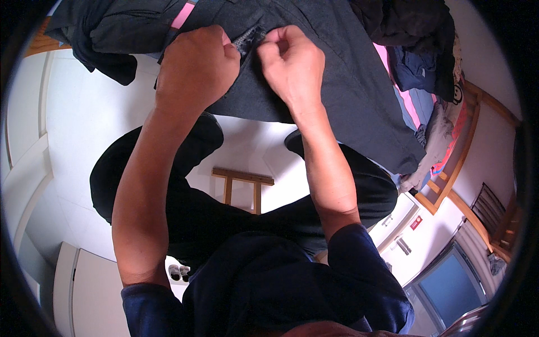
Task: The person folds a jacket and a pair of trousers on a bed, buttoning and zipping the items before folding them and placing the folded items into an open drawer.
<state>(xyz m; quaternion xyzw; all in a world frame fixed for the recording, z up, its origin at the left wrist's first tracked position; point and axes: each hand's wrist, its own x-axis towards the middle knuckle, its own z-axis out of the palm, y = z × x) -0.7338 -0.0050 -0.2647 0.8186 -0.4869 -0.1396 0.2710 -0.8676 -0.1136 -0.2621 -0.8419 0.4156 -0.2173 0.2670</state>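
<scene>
A dark garment point(348, 95) lies spread across the bedding in front of me, its lower edge hanging over my knees. My left hand point(197, 70) is closed, fingers curled in, on the garment's fabric beside a fold. Just to its right, my right hand point(295, 64) pinches the same garment between thumb and fingertips. Between the two hands the cloth gapes, and a greyish textured strip point(244, 40) shows in the gap. Whether that strip is lining or a fastening I cannot tell. The left fingertips are partly hidden behind the hand.
Dark clothes point(106, 33) lie heaped at the far left, and more black clothing point(410, 19) at the far right above a folded navy garment point(414, 70). A wooden bed frame point(474, 146) runs along the right. Wooden bars point(241, 175) show between my legs; shoes point(179, 273) stand on the floor.
</scene>
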